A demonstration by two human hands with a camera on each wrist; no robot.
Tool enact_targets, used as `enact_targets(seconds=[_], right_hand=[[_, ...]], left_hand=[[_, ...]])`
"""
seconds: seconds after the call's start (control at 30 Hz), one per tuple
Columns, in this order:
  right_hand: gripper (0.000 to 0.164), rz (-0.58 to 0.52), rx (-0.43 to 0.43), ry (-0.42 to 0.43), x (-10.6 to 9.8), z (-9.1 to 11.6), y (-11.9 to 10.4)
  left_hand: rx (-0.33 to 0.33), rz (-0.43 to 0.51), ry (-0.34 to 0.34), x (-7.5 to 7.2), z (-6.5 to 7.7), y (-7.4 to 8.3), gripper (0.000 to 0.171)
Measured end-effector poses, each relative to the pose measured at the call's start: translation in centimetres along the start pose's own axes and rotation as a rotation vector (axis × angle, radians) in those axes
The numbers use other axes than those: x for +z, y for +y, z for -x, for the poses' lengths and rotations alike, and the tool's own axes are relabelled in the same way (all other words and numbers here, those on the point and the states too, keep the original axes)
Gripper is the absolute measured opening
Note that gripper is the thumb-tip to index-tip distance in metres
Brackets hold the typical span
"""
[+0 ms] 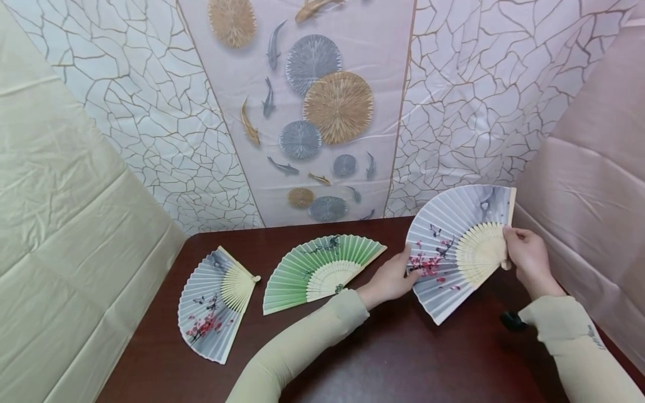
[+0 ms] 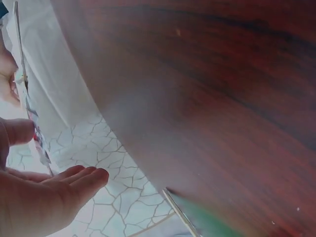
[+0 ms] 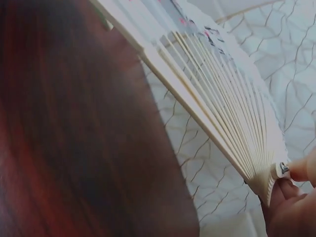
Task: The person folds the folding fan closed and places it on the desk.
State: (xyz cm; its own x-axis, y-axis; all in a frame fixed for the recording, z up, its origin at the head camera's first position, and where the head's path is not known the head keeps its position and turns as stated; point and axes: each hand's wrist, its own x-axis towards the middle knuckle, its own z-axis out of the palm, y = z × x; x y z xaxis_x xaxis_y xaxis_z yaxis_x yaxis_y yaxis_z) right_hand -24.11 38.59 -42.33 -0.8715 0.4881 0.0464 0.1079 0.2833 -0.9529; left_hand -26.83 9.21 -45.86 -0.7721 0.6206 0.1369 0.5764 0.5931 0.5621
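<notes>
A grey-white folding fan [image 1: 433, 246] with red blossoms is spread open above the table's right side. My right hand [image 1: 529, 254] grips its pale ribs at the pivot end; in the right wrist view the thumb lies against the pivot [image 3: 281, 169]. At the opposite, left edge of the fan is my left hand [image 1: 390, 280], its thumb on the front face and its other fingers mostly straight at the edge. The left wrist view shows the fan nearly edge-on between thumb [image 2: 19, 131] and fingers. A green folding fan [image 1: 297, 274] lies spread just left of that hand.
Another grey fan [image 1: 206, 308] with red blossoms lies spread on the left of the dark red-brown table [image 1: 403, 364]. A patterned cloth [image 1: 322, 168] hangs behind the table's back edge, with plain cloth walls on both sides. A small black object [image 1: 513, 321] shows beside the right cuff.
</notes>
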Motion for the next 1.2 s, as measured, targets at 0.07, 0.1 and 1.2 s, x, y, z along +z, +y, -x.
enact_targets(seconds=[0.07, 0.1, 1.2], right_hand=[[0.058, -0.002, 0.0, 0.023, 0.2, 0.2, -0.7], [0.053, -0.021, 0.006, 0.037, 0.3, 0.2, -1.0], [0.007, -1.108, -0.008, 0.292, 5.7, 2.6, -9.6]], left_hand=[[0.006, 0.02, 0.04, -0.1, -0.1, -0.1, 0.074], [0.009, 0.036, 0.061, -0.2, -0.2, -0.1, 0.075], [-0.046, 0.66, 0.518, -6.3, -0.6, -1.3, 0.063]])
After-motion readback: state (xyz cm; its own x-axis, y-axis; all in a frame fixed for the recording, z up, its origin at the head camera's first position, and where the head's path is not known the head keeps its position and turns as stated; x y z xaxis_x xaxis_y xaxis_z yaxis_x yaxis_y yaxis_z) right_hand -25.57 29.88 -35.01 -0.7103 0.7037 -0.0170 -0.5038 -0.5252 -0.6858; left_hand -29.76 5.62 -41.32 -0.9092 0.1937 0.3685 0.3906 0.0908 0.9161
